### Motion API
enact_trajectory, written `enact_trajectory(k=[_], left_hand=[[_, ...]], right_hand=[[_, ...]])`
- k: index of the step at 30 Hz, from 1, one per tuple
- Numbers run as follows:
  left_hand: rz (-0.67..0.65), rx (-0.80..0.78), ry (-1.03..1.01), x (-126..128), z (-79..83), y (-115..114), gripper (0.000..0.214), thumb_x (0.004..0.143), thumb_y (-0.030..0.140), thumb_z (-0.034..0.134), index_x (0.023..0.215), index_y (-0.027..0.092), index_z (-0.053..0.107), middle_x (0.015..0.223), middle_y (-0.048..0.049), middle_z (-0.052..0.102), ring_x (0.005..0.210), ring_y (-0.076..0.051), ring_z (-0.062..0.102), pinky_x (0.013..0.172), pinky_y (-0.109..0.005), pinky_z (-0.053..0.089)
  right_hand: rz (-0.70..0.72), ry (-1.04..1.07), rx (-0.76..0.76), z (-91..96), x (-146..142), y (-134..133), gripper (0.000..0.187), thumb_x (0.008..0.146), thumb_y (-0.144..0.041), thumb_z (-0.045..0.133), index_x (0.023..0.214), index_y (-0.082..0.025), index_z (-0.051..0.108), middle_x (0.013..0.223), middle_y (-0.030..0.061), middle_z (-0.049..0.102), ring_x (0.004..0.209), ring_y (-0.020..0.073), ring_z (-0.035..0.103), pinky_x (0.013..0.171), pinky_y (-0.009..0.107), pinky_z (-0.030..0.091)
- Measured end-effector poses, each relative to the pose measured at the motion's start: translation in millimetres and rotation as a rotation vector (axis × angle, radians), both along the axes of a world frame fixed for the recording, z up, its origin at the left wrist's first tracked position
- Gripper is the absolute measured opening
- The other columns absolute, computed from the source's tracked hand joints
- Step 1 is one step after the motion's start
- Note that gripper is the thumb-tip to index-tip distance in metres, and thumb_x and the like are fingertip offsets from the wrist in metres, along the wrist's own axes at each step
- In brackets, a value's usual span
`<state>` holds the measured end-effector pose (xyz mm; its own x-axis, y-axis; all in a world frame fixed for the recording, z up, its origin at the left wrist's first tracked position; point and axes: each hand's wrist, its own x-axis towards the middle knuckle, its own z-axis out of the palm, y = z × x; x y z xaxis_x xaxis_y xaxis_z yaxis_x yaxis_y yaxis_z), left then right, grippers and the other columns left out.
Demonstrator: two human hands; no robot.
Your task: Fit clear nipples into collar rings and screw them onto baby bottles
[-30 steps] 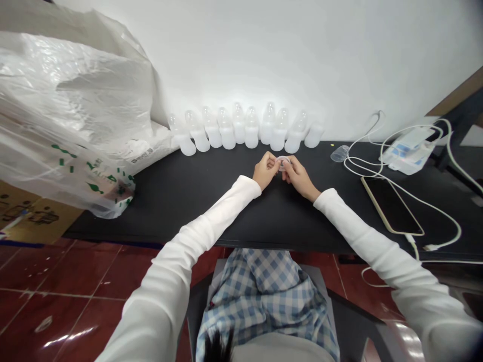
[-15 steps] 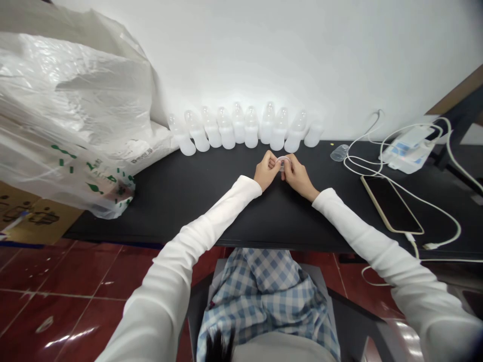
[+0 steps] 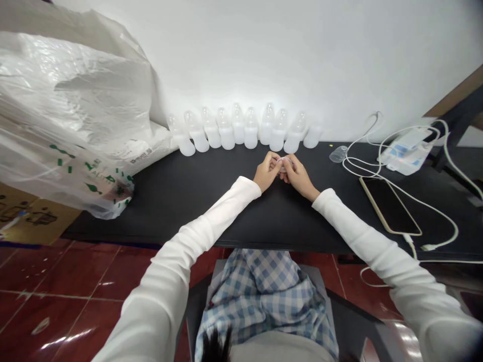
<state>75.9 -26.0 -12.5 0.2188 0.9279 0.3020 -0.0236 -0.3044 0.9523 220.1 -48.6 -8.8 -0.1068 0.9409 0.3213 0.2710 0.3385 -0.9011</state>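
Observation:
Both hands meet over the black desk, just in front of a row of white baby bottles. My left hand pinches one side of a small clear ring-shaped piece. From the other side my right hand grips the same piece, thumbs close together on top. Fingers cover most of it, so its exact kind is hidden. Behind the hands stands a baby bottle with a clear domed cap. To its right, another white bottle shows no clear dome. A loose clear cap lies on the desk farther right.
Plastic bags bulge over the desk's left end, above a cardboard box. At right lie a phone, looping white cables and a white power strip. The wall rises directly behind the bottles.
The fingers have shifted slightly around the clear piece, which now tilts differently and is more covered. Otherwise the view has barely moved.

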Motion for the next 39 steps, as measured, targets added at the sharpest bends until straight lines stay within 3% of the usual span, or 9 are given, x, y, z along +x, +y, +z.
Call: enact_trajectory(k=[4, 10, 16, 22, 26, 33, 39], left_hand=[[0.03, 0.031, 0.037, -1.2, 1.0, -0.8, 0.021, 0.092, 0.033, 0.073, 0.089, 0.023, 0.055, 0.072, 0.0041, 0.062, 0.065, -0.012, 0.06, 0.069, -0.027, 0.05], [0.058, 0.123, 0.048, -3.6, 0.3, -0.1, 0.032, 0.092, 0.046, 0.073, 0.081, 0.024, 0.052, 0.066, 0.0036, 0.059, 0.061, -0.013, 0.055, 0.066, -0.028, 0.046], [0.091, 0.128, 0.091, -2.1, -2.5, 1.3, 0.025, 0.094, 0.034, 0.07, 0.084, 0.024, 0.05, 0.069, 0.003, 0.059, 0.064, -0.015, 0.056, 0.07, -0.031, 0.045], [0.129, 0.088, 0.087, -1.8, -7.1, 4.8, 0.021, 0.095, 0.03, 0.069, 0.088, 0.025, 0.049, 0.075, 0.0017, 0.062, 0.073, -0.017, 0.062, 0.078, -0.031, 0.048], [0.099, 0.094, 0.103, -1.3, -10.8, 8.1, 0.017, 0.097, 0.031, 0.066, 0.094, 0.025, 0.051, 0.08, 0.0011, 0.064, 0.077, -0.016, 0.064, 0.081, -0.031, 0.05], [0.009, 0.163, 0.107, -2.2, -7.7, 5.3, 0.015, 0.098, 0.036, 0.064, 0.098, 0.024, 0.056, 0.074, 0.0036, 0.058, 0.066, -0.014, 0.059, 0.076, -0.028, 0.048], [0.006, 0.231, 0.201, -7.8, -0.5, 4.4, 0.009, 0.099, 0.032, 0.063, 0.096, 0.024, 0.062, 0.071, 0.0019, 0.061, 0.067, -0.016, 0.059, 0.077, -0.029, 0.048]], right_hand=[[-0.036, -0.077, 0.047, 0.8, -0.5, -1.2, 0.045, 0.096, -0.071, 0.051, 0.097, -0.026, 0.053, 0.059, -0.0047, 0.058, 0.049, 0.0126, 0.05, 0.052, 0.027, 0.04], [-0.077, -0.195, 0.108, 7.2, -4.5, -7.5, 0.044, 0.101, -0.069, 0.041, 0.091, -0.027, 0.049, 0.054, -0.0044, 0.055, 0.052, 0.0164, 0.055, 0.058, 0.031, 0.043], [-0.123, -0.178, 0.101, 5.8, -7.4, -6.8, 0.048, 0.099, -0.072, 0.042, 0.083, -0.028, 0.045, 0.051, -0.0049, 0.052, 0.049, 0.0158, 0.051, 0.061, 0.032, 0.043], [-0.036, -0.111, 0.014, 4.0, -6.5, -5.7, 0.053, 0.095, -0.078, 0.045, 0.096, -0.026, 0.054, 0.055, -0.0055, 0.055, 0.049, 0.0139, 0.05, 0.055, 0.029, 0.041], [-0.053, -0.114, 0.037, 4.5, -5.5, -6.5, 0.05, 0.096, -0.076, 0.046, 0.097, -0.026, 0.054, 0.055, -0.0057, 0.054, 0.049, 0.0145, 0.051, 0.056, 0.029, 0.04], [-0.151, -0.178, 0.094, 6.0, -6.6, -9.5, 0.039, 0.1, -0.065, 0.047, 0.091, -0.027, 0.049, 0.055, -0.004, 0.055, 0.051, 0.0173, 0.054, 0.06, 0.031, 0.042], [-0.103, -0.149, 0.098, 0.7, -4.2, -4.7, 0.045, 0.099, -0.07, 0.044, 0.092, -0.026, 0.053, 0.056, -0.0035, 0.054, 0.052, 0.0171, 0.053, 0.062, 0.033, 0.043]])
